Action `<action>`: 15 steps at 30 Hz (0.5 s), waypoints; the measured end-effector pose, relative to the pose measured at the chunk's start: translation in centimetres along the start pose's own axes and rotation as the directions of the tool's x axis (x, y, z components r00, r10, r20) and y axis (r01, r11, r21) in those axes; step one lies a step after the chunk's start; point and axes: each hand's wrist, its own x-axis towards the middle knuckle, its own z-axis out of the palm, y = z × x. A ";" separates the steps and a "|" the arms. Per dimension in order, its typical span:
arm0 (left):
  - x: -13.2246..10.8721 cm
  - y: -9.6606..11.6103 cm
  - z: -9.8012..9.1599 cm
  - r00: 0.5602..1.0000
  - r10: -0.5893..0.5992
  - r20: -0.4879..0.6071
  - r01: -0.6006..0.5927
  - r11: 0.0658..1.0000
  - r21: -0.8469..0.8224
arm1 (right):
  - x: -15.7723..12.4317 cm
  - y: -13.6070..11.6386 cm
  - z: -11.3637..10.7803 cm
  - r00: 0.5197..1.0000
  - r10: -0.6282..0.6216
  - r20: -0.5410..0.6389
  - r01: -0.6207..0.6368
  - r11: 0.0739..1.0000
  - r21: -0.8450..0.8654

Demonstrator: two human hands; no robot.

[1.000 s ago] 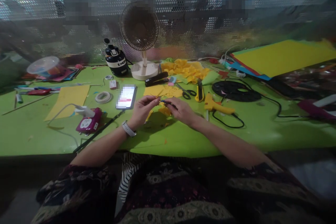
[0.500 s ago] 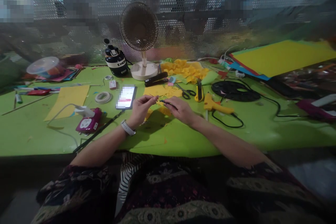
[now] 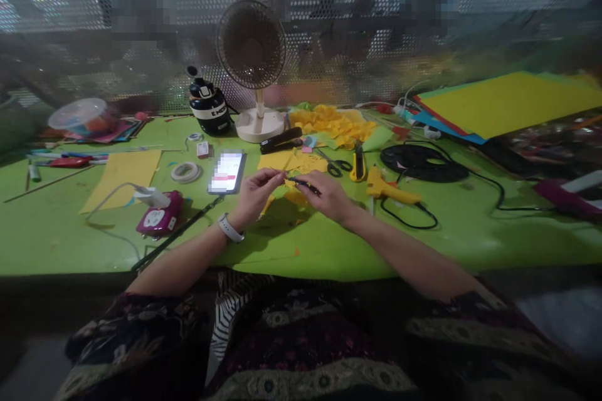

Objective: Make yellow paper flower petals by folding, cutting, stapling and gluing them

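The left hand [image 3: 256, 195] has its grip pinched on a small bit of yellow paper [image 3: 288, 183], held above the tabletop [image 3: 329, 254] in front of the person. The right hand [image 3: 333, 202] has its grip closed around a slim dark tool [image 3: 306, 185], whose tip meets the paper (the exact contact is too small to make out). Beyond the right hand lie black-handled scissors [image 3: 335, 168] and a yellow cutter [image 3: 359, 164]; a yellow glue gun [image 3: 391, 189] rests to its right. A phone [image 3: 228, 173] lies near the left hand.
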 end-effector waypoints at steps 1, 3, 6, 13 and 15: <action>0.0 0.0 0.0 1.000 -0.001 -0.003 0.001 1.000 -0.009 | 0.0 0.0 0.0 1.000 0.006 0.004 -0.006 1.000 0.004; 0.0 0.0 0.1 1.000 -0.006 -0.012 0.005 1.000 -0.020 | 0.0 0.1 0.0 1.000 0.014 0.010 -0.014 1.000 0.009; 0.0 0.0 0.2 1.000 -0.004 -0.023 0.004 1.000 -0.019 | 0.0 0.1 0.0 1.000 0.002 0.009 -0.002 1.000 0.005; 0.0 0.1 0.1 1.000 0.002 -0.020 -0.002 0.999 -0.035 | 0.1 0.0 -0.1 0.999 -0.036 -0.006 0.036 0.999 0.036; 0.0 0.1 0.2 1.000 -0.001 -0.028 0.000 1.000 -0.024 | 0.0 0.0 -0.1 1.000 -0.025 0.000 0.025 0.998 0.050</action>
